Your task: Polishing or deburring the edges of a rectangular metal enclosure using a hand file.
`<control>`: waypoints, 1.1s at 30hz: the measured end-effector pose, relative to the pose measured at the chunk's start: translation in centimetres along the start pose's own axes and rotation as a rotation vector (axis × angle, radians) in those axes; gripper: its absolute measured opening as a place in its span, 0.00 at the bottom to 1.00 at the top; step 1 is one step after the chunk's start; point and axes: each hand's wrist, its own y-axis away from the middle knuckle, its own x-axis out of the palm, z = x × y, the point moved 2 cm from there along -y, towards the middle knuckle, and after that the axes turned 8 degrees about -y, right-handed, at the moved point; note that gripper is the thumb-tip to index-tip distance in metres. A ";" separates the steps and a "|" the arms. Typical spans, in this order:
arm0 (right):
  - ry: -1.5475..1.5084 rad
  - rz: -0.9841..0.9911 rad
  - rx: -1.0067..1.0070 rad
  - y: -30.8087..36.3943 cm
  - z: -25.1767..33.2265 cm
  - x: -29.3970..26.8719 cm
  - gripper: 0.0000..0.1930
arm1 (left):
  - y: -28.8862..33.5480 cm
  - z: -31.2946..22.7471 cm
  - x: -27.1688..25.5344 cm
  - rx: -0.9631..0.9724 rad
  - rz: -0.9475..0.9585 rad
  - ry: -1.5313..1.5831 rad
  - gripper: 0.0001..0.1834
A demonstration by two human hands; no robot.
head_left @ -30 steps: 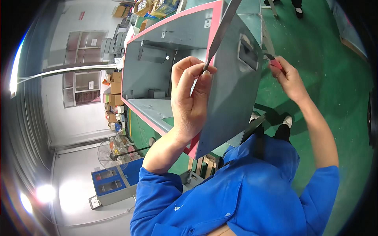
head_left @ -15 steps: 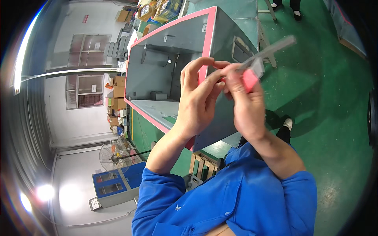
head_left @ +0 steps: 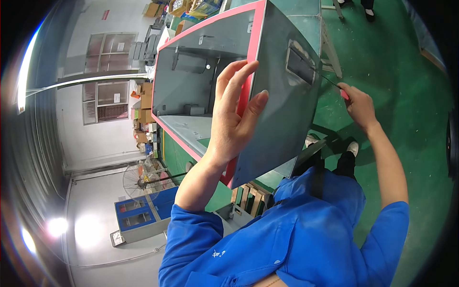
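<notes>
My left hand [head_left: 234,112] is raised in front of a grey sheet-metal cabinet [head_left: 282,115], its fingers curved and apart with nothing in them. Its fingertips overlap the red strip along the cabinet's front edge; whether they touch it I cannot tell. Out to the right, my right hand [head_left: 359,106] is closed around a tool with a red handle [head_left: 344,94]. A long, thin dark shaft or blade [head_left: 331,82] points from it toward the cabinet's side, near a rectangular cutout [head_left: 301,62] with bare-looking, scuffed metal around it. The tool's exact kind does not show.
A metal trestle leg [head_left: 331,52] stands beyond the cabinet. A stand fan [head_left: 143,182] and a blue-and-grey cabinet [head_left: 143,215] are at the lower left. Stacked cartons [head_left: 143,103] line the wall. Another person's feet [head_left: 369,14] show at the top right.
My hands were together before the cabinet, with the tool at the right hand. The right hand has moved away right with it; the left stays by the front edge, fingers now apart.
</notes>
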 end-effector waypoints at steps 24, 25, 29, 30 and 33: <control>0.272 0.129 -0.243 -6.5 -0.7 -1.4 0.12 | 0.3 0.2 0.3 -0.116 0.069 0.121 0.30; 0.245 0.118 -0.220 -6.0 -1.0 -1.6 0.12 | 0.3 0.2 0.1 -0.100 0.077 0.061 0.30; 0.244 0.101 -0.200 -6.2 -1.2 -2.9 0.10 | 0.0 -0.3 0.6 -0.079 0.086 0.061 0.30; 0.261 0.139 -0.185 -6.2 -1.4 -2.8 0.10 | 0.2 -0.4 0.7 -0.144 0.099 0.121 0.30; 0.292 0.168 -0.195 -6.5 -1.0 -2.9 0.09 | 0.4 0.0 0.5 -0.096 0.089 0.117 0.30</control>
